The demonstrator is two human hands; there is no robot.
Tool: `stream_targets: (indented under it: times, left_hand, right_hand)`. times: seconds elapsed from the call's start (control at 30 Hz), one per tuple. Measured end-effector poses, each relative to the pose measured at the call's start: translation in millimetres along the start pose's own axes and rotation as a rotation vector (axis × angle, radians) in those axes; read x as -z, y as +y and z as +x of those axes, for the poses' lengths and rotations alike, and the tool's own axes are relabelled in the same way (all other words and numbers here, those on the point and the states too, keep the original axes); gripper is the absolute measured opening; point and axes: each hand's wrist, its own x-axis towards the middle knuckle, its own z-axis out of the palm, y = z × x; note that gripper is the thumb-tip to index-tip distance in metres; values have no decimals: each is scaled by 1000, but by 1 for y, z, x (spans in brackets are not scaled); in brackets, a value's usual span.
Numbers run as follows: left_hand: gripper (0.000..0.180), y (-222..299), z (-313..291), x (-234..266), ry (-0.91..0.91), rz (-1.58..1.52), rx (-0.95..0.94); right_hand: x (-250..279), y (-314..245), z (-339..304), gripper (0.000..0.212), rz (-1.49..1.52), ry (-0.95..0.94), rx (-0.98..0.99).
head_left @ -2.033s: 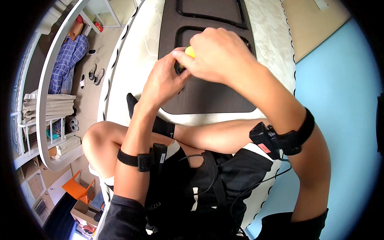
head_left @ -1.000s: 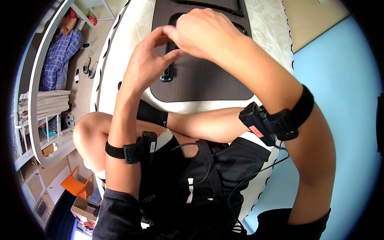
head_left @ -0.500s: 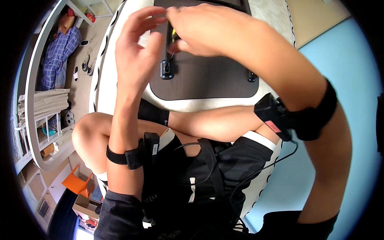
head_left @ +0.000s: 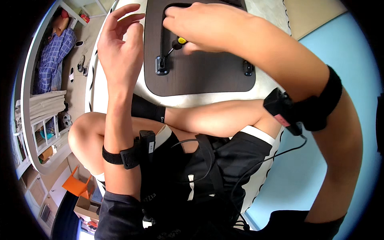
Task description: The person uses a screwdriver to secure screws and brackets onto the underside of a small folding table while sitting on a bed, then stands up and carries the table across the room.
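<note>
A dark wood-grain board with rounded corners lies beyond my crossed legs, its black metal hardware facing up. My right hand reaches over it, slightly blurred, with fingers closed round a screwdriver that has a yellow and black handle. The thin shaft slants down toward a black hinge bracket at the board's near left corner; whether the tip touches a screw is too small to tell. My left hand is raised by the board's left edge, fingers loosely bent and apart, holding nothing.
A black bar runs away from the bracket, and another bracket sits at the near right corner. Pale bedding lies beneath the board. A blue wall rises at the right; a white bed frame stands at the left.
My left hand has moved left, away from my right hand and the bar. The right hand remains over the board, and more of the screwdriver shows now. The view has shifted slightly.
</note>
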Motion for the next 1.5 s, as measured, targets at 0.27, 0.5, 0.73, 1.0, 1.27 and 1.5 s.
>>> stream_targets:
  times: [0.27, 0.5, 0.73, 1.0, 1.27, 1.5]
  left_hand:
    - [31, 8, 6, 2, 61, -10, -75]
    - [30, 5, 3, 11, 90, -50, -46]
    - [26, 24, 3, 2, 53, -28, -95]
    - [30, 15, -2, 5, 74, 77, -1]
    - [28, 8, 5, 11, 83, -73, -61]
    - [28, 23, 1, 3, 51, 44, 38]
  right_hand:
    - [13, -37, 14, 20, 44, -234, -432]
    - [-8, -11, 3, 18, -104, 198, 132]
    - [24, -19, 15, 12, -37, -147, -5]
    - [10, -29, 23, 19, -84, -147, -151]
    - [28, -33, 24, 15, 9, -223, -181]
    - [11, -42, 59, 19, -3, -427, -574]
